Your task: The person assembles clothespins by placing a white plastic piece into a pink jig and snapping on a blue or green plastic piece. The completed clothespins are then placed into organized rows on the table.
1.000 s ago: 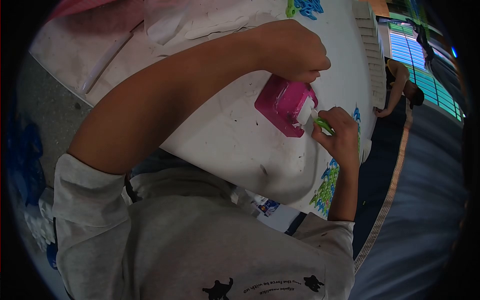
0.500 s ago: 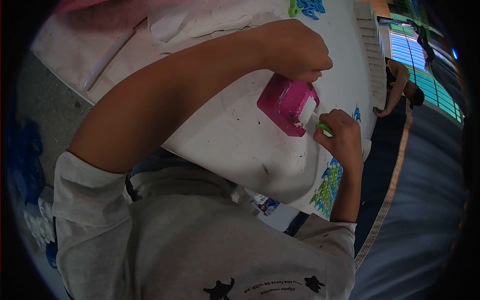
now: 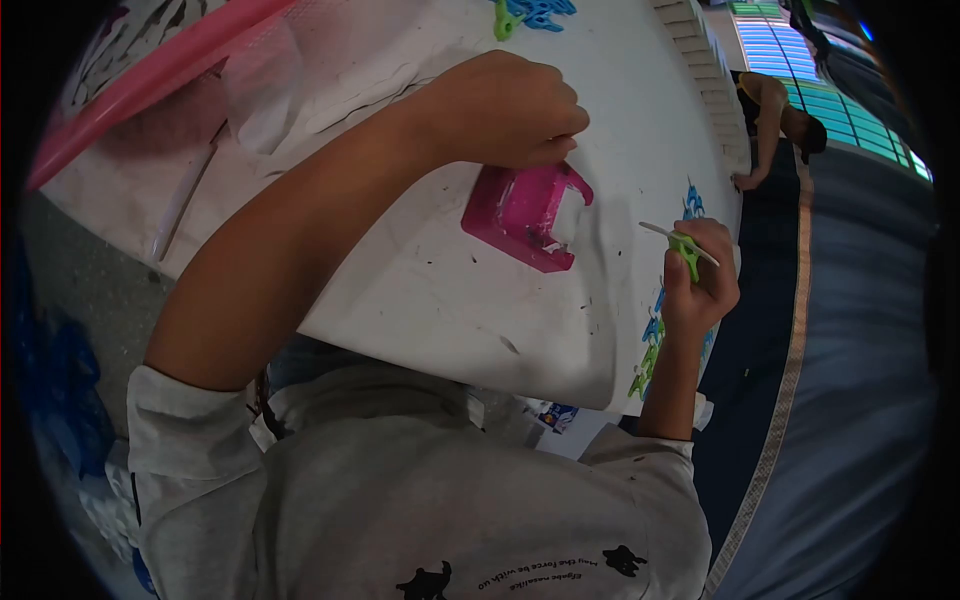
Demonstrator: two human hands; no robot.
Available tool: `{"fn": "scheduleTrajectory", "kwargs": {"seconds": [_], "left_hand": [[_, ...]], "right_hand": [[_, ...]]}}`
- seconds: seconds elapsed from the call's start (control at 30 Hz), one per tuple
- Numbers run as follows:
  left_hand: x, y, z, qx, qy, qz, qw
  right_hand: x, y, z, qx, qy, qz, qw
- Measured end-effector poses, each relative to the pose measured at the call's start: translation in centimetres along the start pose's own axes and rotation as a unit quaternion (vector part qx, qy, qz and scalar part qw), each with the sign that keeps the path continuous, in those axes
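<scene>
My left hand (image 3: 515, 112) is closed at the far edge of a pink plastic holder (image 3: 510, 222), which stands on the white table. Its fingertips are hidden behind the curled hand. White smears mark the holder's inner face. Off to the right, my right hand (image 3: 708, 275) pinches a green plastic clip (image 3: 686, 256), apart from the holder. A thin white strip (image 3: 660, 231) is caught in the clip's jaws. Close to that hand, several blue and green clips (image 3: 650, 358) lie along the table edge.
More clips (image 3: 540, 14) lie at the far side, near stacked white pieces (image 3: 695, 60). White sheets (image 3: 370, 90), a pale stick (image 3: 185, 205) and a pink tube (image 3: 150, 85) are at the left. A person (image 3: 765, 120) bends over beyond the table.
My right hand has drawn away from the pink holder to the right. The white strip has left the holder with the green clip. My left hand stays at the holder; the view has shifted.
</scene>
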State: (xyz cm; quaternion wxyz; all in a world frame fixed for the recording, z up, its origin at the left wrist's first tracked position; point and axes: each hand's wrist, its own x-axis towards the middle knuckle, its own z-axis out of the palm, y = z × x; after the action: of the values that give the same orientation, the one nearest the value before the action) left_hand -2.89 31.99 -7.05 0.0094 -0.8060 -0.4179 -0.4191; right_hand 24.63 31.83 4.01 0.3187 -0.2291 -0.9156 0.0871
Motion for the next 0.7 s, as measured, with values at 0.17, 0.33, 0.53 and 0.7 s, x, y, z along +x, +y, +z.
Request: {"fn": "scheduleTrajectory", "kwargs": {"seconds": [0.17,0.33,0.53,0.7], "left_hand": [[0.1,0.0,-0.1,-0.018,0.007,-0.019,1.000],[0.0,0.0,-0.4,-0.021,-0.014,-0.033,0.999],[0.0,0.2,-0.6,-0.037,-0.016,-0.050,0.998],[0.2,0.3,-0.8,-0.047,-0.022,-0.073,0.996]], "right_hand": [[-2.2,-0.1,-0.4,0.205,0.030,0.107,0.972],[-3.1,-0.3,0.0,0.266,0.036,0.094,0.959],[-4.4,-0.3,0.2,0.348,0.063,0.121,0.928],[-4.7,-0.2,0.3,0.396,0.063,0.174,0.899]]}}
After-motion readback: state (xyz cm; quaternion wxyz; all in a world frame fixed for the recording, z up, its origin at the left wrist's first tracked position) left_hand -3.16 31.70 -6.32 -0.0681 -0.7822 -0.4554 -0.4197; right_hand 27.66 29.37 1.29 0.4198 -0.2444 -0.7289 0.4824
